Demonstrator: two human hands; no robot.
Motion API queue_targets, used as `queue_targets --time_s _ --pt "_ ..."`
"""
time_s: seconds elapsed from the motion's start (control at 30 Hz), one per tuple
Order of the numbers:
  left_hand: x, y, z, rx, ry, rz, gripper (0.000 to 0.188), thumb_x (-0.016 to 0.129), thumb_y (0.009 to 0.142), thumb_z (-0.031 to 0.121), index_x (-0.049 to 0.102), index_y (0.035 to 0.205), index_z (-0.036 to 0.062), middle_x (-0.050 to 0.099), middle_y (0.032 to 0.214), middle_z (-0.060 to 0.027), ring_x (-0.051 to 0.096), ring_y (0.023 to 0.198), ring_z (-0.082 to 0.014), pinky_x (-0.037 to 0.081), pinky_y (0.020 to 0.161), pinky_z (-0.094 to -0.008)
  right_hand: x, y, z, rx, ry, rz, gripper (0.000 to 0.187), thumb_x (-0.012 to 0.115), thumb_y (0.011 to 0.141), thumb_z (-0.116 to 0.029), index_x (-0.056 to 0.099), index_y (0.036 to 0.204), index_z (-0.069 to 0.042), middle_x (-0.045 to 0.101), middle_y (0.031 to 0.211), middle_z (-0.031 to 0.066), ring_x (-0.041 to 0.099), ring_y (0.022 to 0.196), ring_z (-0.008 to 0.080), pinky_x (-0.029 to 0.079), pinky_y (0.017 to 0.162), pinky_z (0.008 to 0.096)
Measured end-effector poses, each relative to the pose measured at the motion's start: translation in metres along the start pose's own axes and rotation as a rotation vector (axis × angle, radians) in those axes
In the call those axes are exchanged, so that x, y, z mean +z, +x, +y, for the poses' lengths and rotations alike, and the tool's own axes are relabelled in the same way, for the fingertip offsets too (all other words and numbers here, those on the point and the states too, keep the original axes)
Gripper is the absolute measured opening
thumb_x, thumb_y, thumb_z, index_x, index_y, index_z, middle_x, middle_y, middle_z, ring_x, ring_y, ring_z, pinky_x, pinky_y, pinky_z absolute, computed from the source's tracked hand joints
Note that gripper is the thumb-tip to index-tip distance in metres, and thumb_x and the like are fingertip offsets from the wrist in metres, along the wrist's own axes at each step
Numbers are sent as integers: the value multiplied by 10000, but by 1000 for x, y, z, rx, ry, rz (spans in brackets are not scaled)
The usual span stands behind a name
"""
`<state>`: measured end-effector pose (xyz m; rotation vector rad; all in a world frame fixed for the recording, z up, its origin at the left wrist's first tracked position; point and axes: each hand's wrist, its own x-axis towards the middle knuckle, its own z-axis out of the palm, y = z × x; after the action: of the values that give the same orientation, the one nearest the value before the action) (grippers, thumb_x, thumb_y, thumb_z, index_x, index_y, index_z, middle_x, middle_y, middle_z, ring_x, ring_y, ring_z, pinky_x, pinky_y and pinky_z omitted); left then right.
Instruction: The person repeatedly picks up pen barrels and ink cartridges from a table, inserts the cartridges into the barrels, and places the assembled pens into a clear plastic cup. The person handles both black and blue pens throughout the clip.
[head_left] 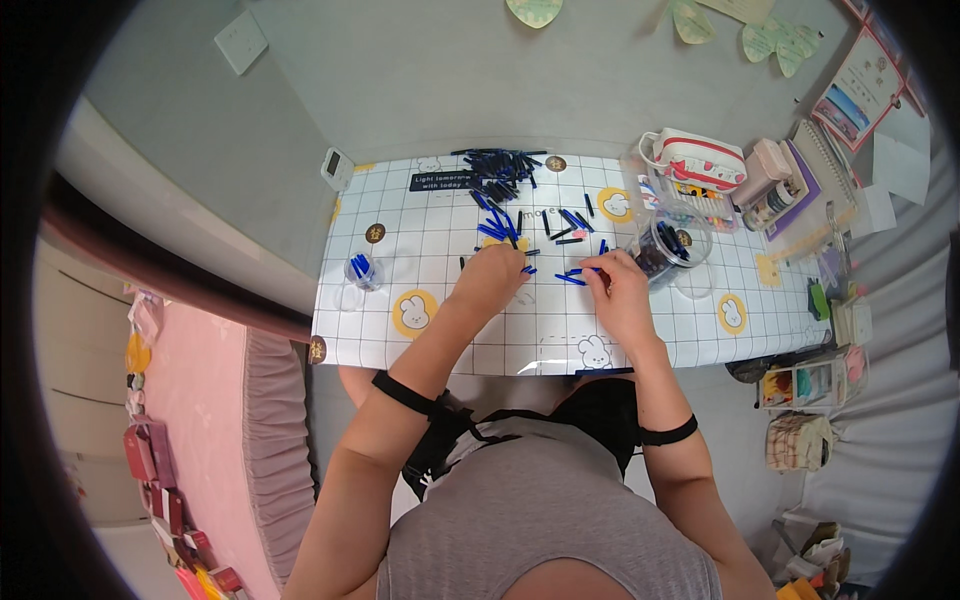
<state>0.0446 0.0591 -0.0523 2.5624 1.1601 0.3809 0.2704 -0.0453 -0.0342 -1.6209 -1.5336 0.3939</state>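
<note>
Left hand [492, 272] at frame centre, palm down on the table mat, fingers curled over a few small blue sticks; grip hidden under the hand, cannot tell whether it is closed on any. Right hand [617, 285] just right of it, fingertips pinched together on a thin blue stick [577, 271] that lies level, pointing left toward the other hand. The hands are near each other, not touching.

Blue sticks look like ink cartridges or pen refills, too small to tell which. Scattered ones [560, 228] lie loose on the mat just above both hands. A denser dark-blue heap [503, 165] sits at the upper middle of the mat, well apart from the hands.

Clear round jar [665, 252] stands just right of the right hand, dark sticks inside, near the fingers but apart. Small clear cup [363, 271] at the left of the mat holds a few blue sticks, well apart from the left hand.

White grid-pattern table mat [440, 330] with rabbit stickers covers the desk. Upper right: white and red pouch [697, 157] on a clear organiser tray [695, 200], a notebook [825, 165] beyond it. Small white device [337, 166] at the mat's upper left corner. Black bands on both upper arms, lower frame. Pink bedding [200, 400] at lower left.
</note>
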Motion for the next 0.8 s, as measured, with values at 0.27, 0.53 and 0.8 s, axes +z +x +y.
queue_targets --time_s 0.27,0.53,0.8 --pt "2 -3 -6 47 -65 26 221 875 923 202 772 904 8 761 941 -180 761 927 -378 615 849 -477 -11 -5 -18 8 -332 -266 86 812 918 -7 793 999 11 730 1016 202 734 987 411 603 888 495" --pt "4 -7 -1 36 -9 23 129 857 932 170 828 956 47 758 979 -137 756 941 -347 620 859 -445 17 -5 -3 -88 -223 -220 160 868 864 -51 850 1021 -24 746 1032 133 730 1031 381 602 928 473" --pt "8 -14 3 50 -197 171 143 835 956 129 808 998 -6 761 1010 -159 744 971 -352 604 871 -436 25 -1 15 -161 -210 -139 207 867 868 -52 841 1072 -29 765 1056 131 722 1064 363 595 953 459"
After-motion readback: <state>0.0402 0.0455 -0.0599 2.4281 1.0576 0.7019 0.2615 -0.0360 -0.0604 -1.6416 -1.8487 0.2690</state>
